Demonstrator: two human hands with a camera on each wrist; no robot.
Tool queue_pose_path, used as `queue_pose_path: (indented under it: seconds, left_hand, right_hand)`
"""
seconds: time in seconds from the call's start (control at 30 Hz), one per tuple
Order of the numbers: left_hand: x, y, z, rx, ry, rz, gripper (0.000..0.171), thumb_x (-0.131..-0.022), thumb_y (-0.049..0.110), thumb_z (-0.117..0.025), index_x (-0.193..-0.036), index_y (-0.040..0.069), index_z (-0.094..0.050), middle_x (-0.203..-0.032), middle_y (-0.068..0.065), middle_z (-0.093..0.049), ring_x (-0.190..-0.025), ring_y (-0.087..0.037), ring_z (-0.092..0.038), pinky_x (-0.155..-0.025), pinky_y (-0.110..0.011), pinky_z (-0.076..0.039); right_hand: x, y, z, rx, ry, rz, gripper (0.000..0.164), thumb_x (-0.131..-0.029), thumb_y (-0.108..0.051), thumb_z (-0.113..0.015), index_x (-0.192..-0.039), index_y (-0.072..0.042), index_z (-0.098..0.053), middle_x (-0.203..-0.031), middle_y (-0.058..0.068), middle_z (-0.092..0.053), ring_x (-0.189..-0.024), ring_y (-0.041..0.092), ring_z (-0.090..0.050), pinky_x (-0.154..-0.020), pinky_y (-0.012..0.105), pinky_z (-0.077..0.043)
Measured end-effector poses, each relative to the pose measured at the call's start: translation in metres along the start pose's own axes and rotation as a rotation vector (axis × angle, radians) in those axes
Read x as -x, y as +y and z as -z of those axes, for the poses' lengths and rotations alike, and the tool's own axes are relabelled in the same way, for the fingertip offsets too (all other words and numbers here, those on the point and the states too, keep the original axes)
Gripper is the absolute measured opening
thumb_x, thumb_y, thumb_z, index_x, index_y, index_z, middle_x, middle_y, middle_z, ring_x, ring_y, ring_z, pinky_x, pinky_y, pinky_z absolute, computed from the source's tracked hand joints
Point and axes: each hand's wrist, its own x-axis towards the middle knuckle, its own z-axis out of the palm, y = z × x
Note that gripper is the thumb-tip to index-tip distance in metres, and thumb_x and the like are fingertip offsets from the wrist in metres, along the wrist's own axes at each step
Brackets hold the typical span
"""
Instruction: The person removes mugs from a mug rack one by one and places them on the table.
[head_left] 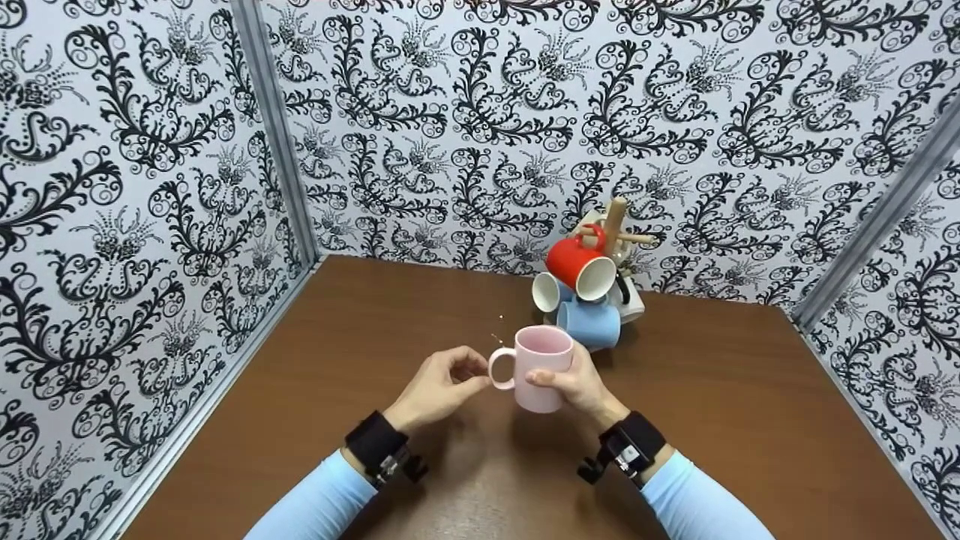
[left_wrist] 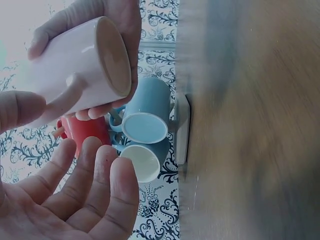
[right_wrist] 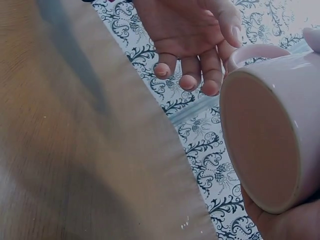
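A pink mug (head_left: 541, 375) is held up over the table, mouth upward, its handle (head_left: 501, 369) pointing left. My right hand (head_left: 581, 382) grips the mug's body from the right, thumb across the front. The left wrist view shows that hand's fingers wrapped behind the mug (left_wrist: 75, 65). My left hand (head_left: 446, 386) is at the handle, fingers loosely bent and spread from the thumb, whose tip overlaps the handle in the left wrist view. No left fingers curl round the handle. In the right wrist view the mug's base (right_wrist: 260, 142) faces the camera.
Behind the hands stands a wooden mug rack (head_left: 615, 225) with a red mug (head_left: 574, 262), a light blue mug (head_left: 590, 324) and another blue mug with a white inside (head_left: 550, 291). A pale item (head_left: 631, 304) is partly hidden behind them. Patterned walls enclose the brown table (head_left: 375, 315).
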Motion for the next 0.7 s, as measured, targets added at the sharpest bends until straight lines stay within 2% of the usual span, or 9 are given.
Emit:
queue_pose_path:
  seconds: [0.13, 0.33, 0.4, 0.5, 0.57, 0.7]
  left_hand:
    - [0.001, 0.003, 0.0, 0.022, -0.011, 0.004, 0.013, -0.094, 0.02, -0.078, -0.105, 0.014, -0.075, -0.096, 0.002, -0.075, -0.087, -0.022, -0.072, -0.077, -0.031, -0.057]
    - [0.001, 0.006, -0.002, 0.111, -0.058, -0.017, 0.011, -0.095, 0.007, -0.073, -0.106, 0.008, -0.075, -0.096, -0.011, -0.076, -0.077, -0.015, -0.068, -0.062, -0.025, -0.054]
    - [0.001, 0.007, -0.003, 0.132, -0.077, -0.017, 0.011, -0.095, 0.006, -0.071, -0.106, 0.007, -0.075, -0.096, -0.012, -0.076, -0.075, -0.012, -0.068, -0.061, -0.027, -0.055]
    - [0.001, 0.008, -0.004, 0.158, -0.11, -0.013, 0.009, -0.098, 0.007, -0.068, -0.105, 0.004, -0.073, -0.094, -0.015, -0.075, -0.072, -0.013, -0.068, -0.059, -0.029, -0.057]
    - [0.001, 0.009, -0.005, 0.171, -0.135, -0.005, 0.011, -0.103, 0.012, -0.066, -0.104, 0.003, -0.072, -0.093, -0.014, -0.075, -0.07, -0.018, -0.068, -0.057, -0.03, -0.057]
    - [-0.001, 0.01, -0.007, 0.217, -0.198, 0.038, 0.034, -0.112, 0.027, -0.053, -0.099, 0.0, -0.069, -0.087, -0.015, -0.072, -0.067, -0.034, -0.068, -0.055, -0.038, -0.057]
  right_hand:
    - [0.001, 0.002, -0.002, -0.023, -0.004, -0.015, 0.077, -0.078, -0.005, -0.087, -0.139, 0.02, -0.047, -0.119, 0.006, -0.073, -0.102, 0.018, -0.071, -0.091, 0.032, -0.058]
    - [0.002, 0.004, -0.004, -0.006, -0.013, -0.012, 0.078, -0.077, -0.006, -0.089, -0.14, 0.017, -0.049, -0.12, 0.007, -0.073, -0.103, 0.02, -0.071, -0.091, 0.033, -0.057]
    - [0.002, 0.005, -0.005, 0.011, -0.022, -0.001, 0.076, -0.077, -0.006, -0.088, -0.139, 0.017, -0.05, -0.12, 0.008, -0.073, -0.104, 0.02, -0.071, -0.092, 0.033, -0.057]
    - [0.002, 0.008, -0.006, 0.032, -0.037, 0.024, 0.073, -0.077, -0.005, -0.088, -0.137, 0.017, -0.052, -0.121, 0.01, -0.073, -0.105, 0.021, -0.071, -0.093, 0.033, -0.057]
    - [0.003, 0.009, -0.007, 0.044, -0.044, 0.042, 0.072, -0.077, -0.005, -0.088, -0.136, 0.016, -0.053, -0.122, 0.012, -0.072, -0.107, 0.021, -0.071, -0.094, 0.033, -0.057]
    - [0.004, 0.012, -0.009, 0.076, -0.052, 0.064, 0.071, -0.077, -0.007, -0.09, -0.135, 0.014, -0.055, -0.121, 0.013, -0.072, -0.106, 0.022, -0.071, -0.094, 0.033, -0.057]
